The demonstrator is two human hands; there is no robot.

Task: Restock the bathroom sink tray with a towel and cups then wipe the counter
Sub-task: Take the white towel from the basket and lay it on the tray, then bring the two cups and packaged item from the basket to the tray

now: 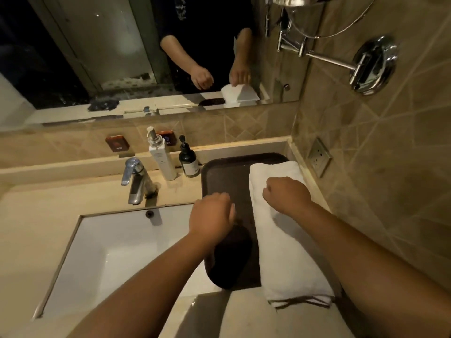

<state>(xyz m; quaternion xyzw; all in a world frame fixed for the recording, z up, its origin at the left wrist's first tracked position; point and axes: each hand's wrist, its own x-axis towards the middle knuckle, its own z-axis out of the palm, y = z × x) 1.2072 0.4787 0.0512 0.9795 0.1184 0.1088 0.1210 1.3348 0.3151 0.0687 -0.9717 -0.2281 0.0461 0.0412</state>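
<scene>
The folded white towel (290, 242) lies along the right side of the dark tray (224, 176) on the desk (36, 228). Right hand (286, 195) rests on it, fingers curled shut; left hand (211, 219) hovers over the tray, fingers loosely curled, holding nothing

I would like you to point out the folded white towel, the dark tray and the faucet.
folded white towel (288, 252): head view, on the towel's top surface.
dark tray (224, 176): head view, on the bare left part of its floor.
faucet (136, 181): head view, on its chrome spout.
</scene>
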